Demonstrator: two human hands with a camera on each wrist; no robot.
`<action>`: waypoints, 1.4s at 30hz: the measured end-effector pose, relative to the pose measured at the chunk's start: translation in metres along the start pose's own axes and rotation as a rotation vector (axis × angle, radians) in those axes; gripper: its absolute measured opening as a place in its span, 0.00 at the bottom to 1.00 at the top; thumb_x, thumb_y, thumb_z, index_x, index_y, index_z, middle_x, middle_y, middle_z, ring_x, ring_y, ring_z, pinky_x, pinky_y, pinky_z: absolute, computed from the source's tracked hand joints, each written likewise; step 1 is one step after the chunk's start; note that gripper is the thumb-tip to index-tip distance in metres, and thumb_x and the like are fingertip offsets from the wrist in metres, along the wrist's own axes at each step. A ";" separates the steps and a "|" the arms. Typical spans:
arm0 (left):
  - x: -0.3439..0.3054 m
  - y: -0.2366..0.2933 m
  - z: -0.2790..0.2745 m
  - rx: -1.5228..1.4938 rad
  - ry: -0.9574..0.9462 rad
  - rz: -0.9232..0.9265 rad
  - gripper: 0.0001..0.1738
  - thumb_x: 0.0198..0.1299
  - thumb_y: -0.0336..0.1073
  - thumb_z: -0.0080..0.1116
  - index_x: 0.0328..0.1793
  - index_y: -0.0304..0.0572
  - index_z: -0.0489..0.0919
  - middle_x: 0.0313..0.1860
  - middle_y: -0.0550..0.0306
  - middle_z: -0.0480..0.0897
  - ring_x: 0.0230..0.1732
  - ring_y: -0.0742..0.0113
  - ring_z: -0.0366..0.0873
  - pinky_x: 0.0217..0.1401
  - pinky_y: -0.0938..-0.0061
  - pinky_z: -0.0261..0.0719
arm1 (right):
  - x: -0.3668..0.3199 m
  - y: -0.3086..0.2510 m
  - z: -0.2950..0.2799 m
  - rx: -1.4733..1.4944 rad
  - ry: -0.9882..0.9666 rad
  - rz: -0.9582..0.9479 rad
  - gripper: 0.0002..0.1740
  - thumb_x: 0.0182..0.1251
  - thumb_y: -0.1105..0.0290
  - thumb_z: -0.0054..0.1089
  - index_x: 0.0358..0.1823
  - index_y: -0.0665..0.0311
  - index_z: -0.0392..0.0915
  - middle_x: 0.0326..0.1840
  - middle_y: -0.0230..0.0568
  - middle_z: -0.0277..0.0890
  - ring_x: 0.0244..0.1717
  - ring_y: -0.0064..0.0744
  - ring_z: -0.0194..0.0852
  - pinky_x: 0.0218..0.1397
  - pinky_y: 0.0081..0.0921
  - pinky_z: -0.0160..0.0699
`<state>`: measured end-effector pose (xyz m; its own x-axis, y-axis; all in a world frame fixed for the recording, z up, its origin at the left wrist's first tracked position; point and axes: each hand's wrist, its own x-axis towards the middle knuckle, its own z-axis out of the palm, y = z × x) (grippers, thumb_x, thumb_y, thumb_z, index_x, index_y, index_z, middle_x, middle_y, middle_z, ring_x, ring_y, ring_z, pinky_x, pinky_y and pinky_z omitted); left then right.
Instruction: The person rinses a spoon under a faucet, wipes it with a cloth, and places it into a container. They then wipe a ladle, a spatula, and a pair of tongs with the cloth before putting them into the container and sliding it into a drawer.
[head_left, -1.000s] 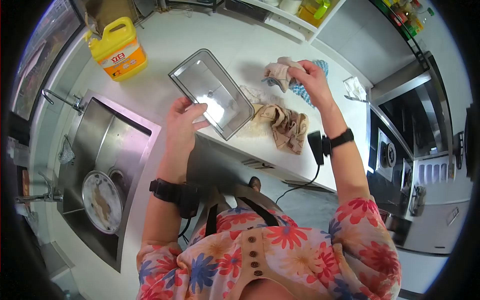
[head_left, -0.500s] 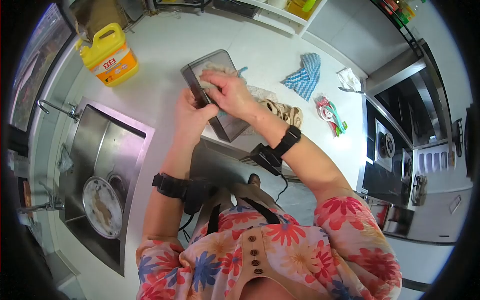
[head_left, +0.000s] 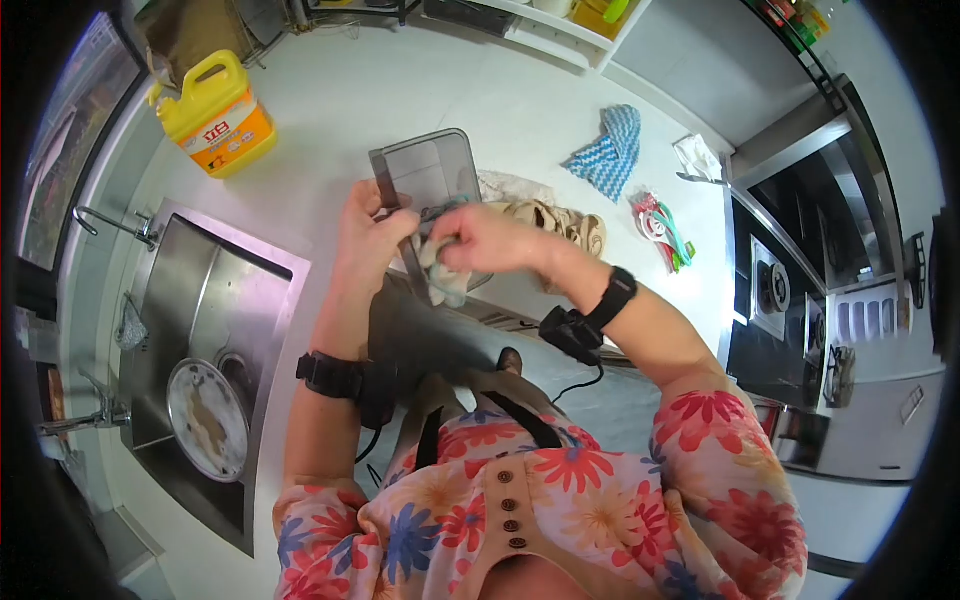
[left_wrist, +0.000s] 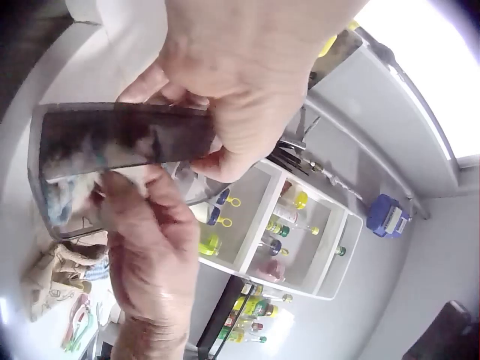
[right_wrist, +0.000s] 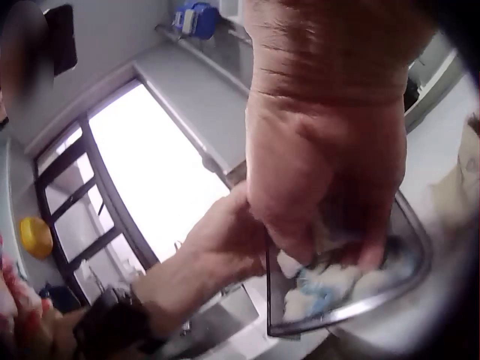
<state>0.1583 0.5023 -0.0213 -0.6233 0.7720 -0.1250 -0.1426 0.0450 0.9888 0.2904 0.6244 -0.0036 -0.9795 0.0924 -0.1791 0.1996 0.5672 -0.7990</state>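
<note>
A see-through grey plastic bin (head_left: pixel 447 165) is held tilted above the counter's front edge. My left hand (head_left: pixel 372 238) grips its side wall, thumb on one face and fingers on the other. My right hand (head_left: pixel 497 240) reaches in at the near end and presses a bunched, pale and blue-grey cloth (head_left: pixel 447 287) against the inside. In the right wrist view, the fingers are curled round this cloth (right_wrist: pixel 322 289) within the bin. A brown patterned cloth (head_left: pixel 580 230) lies crumpled on the counter, partly behind my right hand.
A blue-and-white cloth (head_left: pixel 612 150) and a coloured bundle (head_left: pixel 662 230) lie to the right. At the back left stands a yellow detergent jug (head_left: pixel 220 120). The steel sink (head_left: pixel 215 270) on the left holds a round metal dish (head_left: pixel 207 420). A knife (head_left: pixel 703 180) lies near the stove.
My right hand has brought the cloth from over the counter at right into the bin, then moved it down to the near end. The bin's tilt has changed in my left hand.
</note>
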 end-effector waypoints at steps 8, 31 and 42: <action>0.011 -0.012 -0.015 -0.232 0.174 0.041 0.22 0.52 0.28 0.45 0.56 0.35 0.66 0.36 0.50 0.76 0.29 0.66 0.77 0.23 0.72 0.71 | -0.072 -0.019 -0.069 1.478 0.646 -0.241 0.10 0.64 0.71 0.47 0.41 0.68 0.73 0.38 0.42 0.77 0.36 0.34 0.78 0.43 0.35 0.81; -0.037 -0.010 0.030 -0.524 -0.156 -0.462 0.15 0.54 0.25 0.51 0.49 0.32 0.73 0.37 0.47 0.80 0.33 0.55 0.81 0.33 0.63 0.82 | 0.006 0.009 -0.019 0.673 0.455 -0.020 0.20 0.71 0.59 0.41 0.49 0.70 0.72 0.42 0.55 0.76 0.44 0.53 0.74 0.49 0.34 0.71; -0.048 0.007 0.011 -0.482 -0.051 -0.106 0.16 0.59 0.30 0.47 0.54 0.35 0.73 0.42 0.51 0.79 0.39 0.63 0.80 0.42 0.71 0.80 | -0.057 -0.026 0.044 -0.083 0.608 -0.186 0.21 0.67 0.66 0.47 0.55 0.76 0.66 0.59 0.65 0.63 0.66 0.64 0.53 0.67 0.43 0.57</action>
<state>0.1955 0.4724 -0.0070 -0.5489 0.8098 -0.2070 -0.5505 -0.1638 0.8186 0.3422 0.5684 0.0017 -0.8431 0.4202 0.3356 0.0458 0.6780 -0.7337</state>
